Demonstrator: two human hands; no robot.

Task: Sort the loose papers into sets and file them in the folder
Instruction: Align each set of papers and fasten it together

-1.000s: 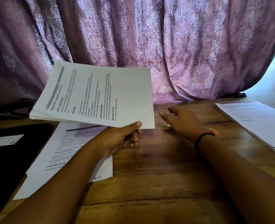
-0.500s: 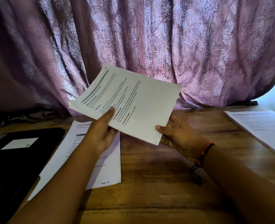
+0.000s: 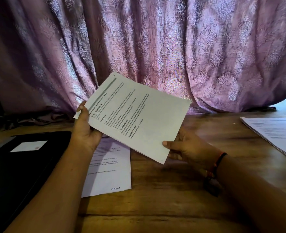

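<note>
My two forearms reach forward over a wooden counter (image 3: 172, 190). At 8 o'clock a black folder (image 3: 21, 174) lies closed and flat, with one white label (image 3: 28, 146) on its cover. I judge it waits there within easy reach for filing. Just beside it, at 7 o'clock, a printed set of sheets (image 3: 110, 165) lies face up on the counter, partly under my left arm, and is likely a set already laid aside. I cannot tell how many sheets it holds.

At the centre, both grips hold one stack of printed papers (image 3: 138, 118) lifted off the counter and tilted toward me, so its headings can be read. My left grip (image 3: 86, 130) clasps the stack's left edge, thumb on top, fingers underneath. My right grip (image 3: 187, 148) pinches the near right corner, thumb on top, fingers beneath. A dark band (image 3: 218, 163) circles that wrist. Holding opposite ends, I judge, keeps the sheets squared and stops them sagging.

At 3 o'clock, well apart from the rest, a second pile of papers (image 3: 273, 133) lies flat by the counter's right edge, probably another sorted set. Farthest back, from 9 to 3 o'clock, hangs a mauve patterned curtain (image 3: 155, 47).

Count: two grips, one folder, one label, and three groups of paper, one held and two lying on the counter.
</note>
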